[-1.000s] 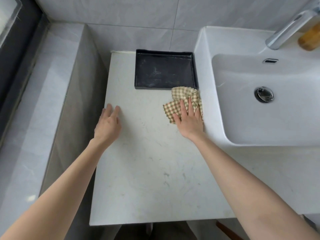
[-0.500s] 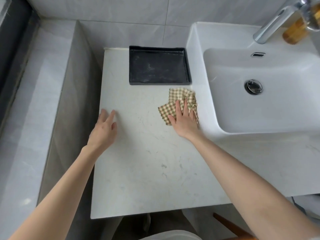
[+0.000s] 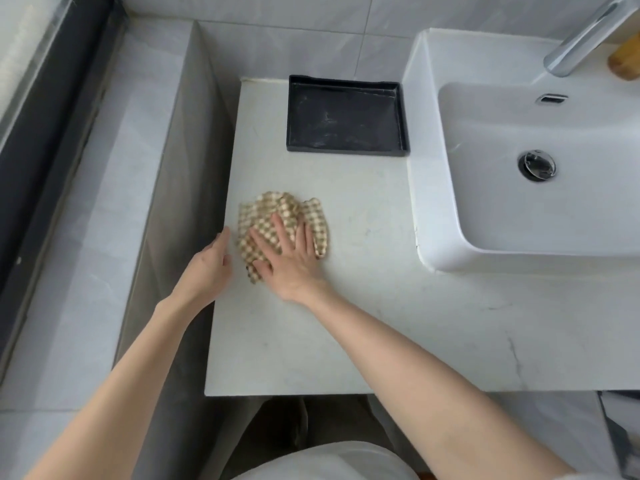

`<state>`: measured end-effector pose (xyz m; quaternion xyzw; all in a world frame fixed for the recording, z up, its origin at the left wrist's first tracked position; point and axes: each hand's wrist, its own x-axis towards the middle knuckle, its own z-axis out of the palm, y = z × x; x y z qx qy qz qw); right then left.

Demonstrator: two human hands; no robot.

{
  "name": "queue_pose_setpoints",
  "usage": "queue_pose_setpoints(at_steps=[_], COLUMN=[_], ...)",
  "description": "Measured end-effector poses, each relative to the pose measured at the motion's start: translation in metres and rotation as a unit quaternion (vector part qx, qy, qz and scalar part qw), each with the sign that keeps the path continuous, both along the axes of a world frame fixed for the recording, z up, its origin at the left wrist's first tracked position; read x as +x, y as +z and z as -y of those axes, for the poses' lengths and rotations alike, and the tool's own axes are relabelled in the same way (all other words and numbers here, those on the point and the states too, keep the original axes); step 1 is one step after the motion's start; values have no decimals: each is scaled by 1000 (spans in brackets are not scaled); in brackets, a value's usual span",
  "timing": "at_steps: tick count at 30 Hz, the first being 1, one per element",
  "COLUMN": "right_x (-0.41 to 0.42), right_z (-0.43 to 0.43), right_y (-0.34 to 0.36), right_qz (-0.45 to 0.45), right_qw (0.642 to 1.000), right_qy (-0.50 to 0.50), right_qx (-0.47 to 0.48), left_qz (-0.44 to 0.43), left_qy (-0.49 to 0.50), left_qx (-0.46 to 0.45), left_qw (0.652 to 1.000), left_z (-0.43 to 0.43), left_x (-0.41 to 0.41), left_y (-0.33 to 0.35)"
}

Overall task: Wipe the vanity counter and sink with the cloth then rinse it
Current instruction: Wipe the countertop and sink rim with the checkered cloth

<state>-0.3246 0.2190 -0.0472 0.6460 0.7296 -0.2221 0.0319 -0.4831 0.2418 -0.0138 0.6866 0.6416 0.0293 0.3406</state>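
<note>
right hand (image 3: 294, 263): fingers (image 3: 281, 231) spread flat, pressing cloth (image 3: 273, 210) on counter (image 3: 346, 323)
left hand (image 3: 207, 268): fingers straight, at counter's left edge

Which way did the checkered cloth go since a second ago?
Yes, it moved. The cloth slid left under the right hand, away from the sink it lay beside, to the left edge of the counter, farther from the black tray.

Tan-and-cream checked cloth (image 3: 277, 216), white veined counter (image 3: 363, 306), black tray (image 3: 346, 116), white sink (image 3: 433, 133).
</note>
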Motion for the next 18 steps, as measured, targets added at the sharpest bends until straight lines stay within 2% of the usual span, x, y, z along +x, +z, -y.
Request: queue_pose_setpoints(at_steps=[4, 7, 11, 15, 18], right_x=[21, 86, 148, 107, 51], right_z=[31, 51, 80, 98, 108], right_y=[-5, -13, -10, -7, -4], right_qz=[-1, 32, 37, 41, 27], right_qw=[1000, 995, 985, 971, 987], right_qy=[13, -82, -168, -233, -159], right_qx=[28, 42, 2, -21, -17], left_qz=[-8, -34, -49, -45, -38], left_qy=[-31, -45, -43, -54, -64], left_qx=[14, 6, 30, 41, 52], left_qw=[999, 998, 997, 997, 996], left_z=[13, 19, 27, 39, 52], left_x=[1, 5, 12, 9, 5], left_y=[-1, -7, -15, -21, -21])
